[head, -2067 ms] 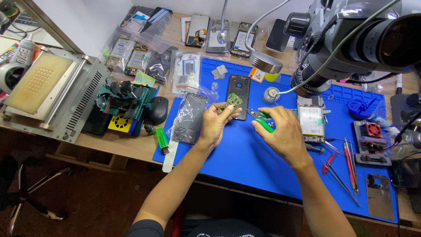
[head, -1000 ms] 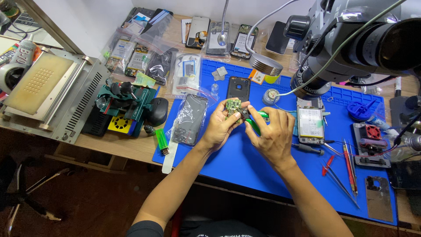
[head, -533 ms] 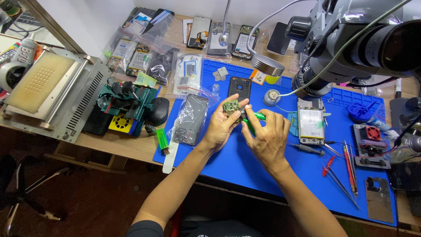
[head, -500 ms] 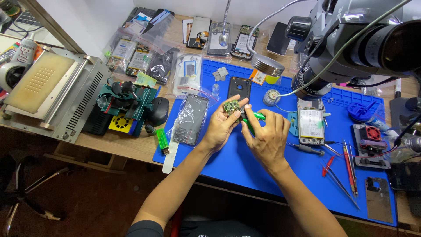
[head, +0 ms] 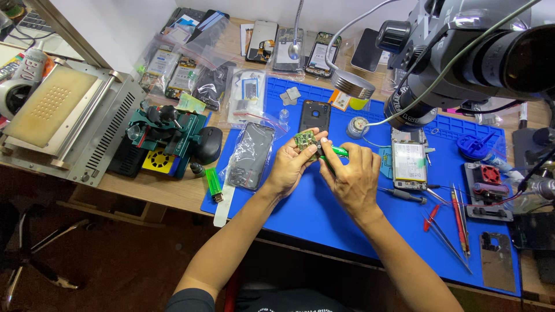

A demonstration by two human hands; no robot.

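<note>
Blue matting [head: 324, 219] covers the middle of a crowded repair bench, with bagged parts along the back and a microscope [head: 462, 52] looming at two o'clock. Two seconds ago the hands were apart and low — the left hand [head: 289, 167] near a bagged phone, the right hand [head: 350, 179] lying over a green-handled tool [head: 338, 151]. Since then both have lifted and met above the mat, and over the last half second they have hardly shifted; the work looks settled into close, fine handling rather than reaching.

The left hand is closed narrowly on a small green circuit board [head: 305, 140], pinched at its fingertips and tilted up toward the camera. The right hand is curled round the green-handled tool, whose tip I cannot see clearly; it sits at about three o'clock from the board, touching or just beside it.

At twelve o'clock from the board lies a black phone back [head: 315, 115]; at three o'clock from the right hand lies an opened phone with its battery showing [head: 409, 164]; a green lighter [head: 213, 182] lies at nine o'clock from the left hand.
</note>
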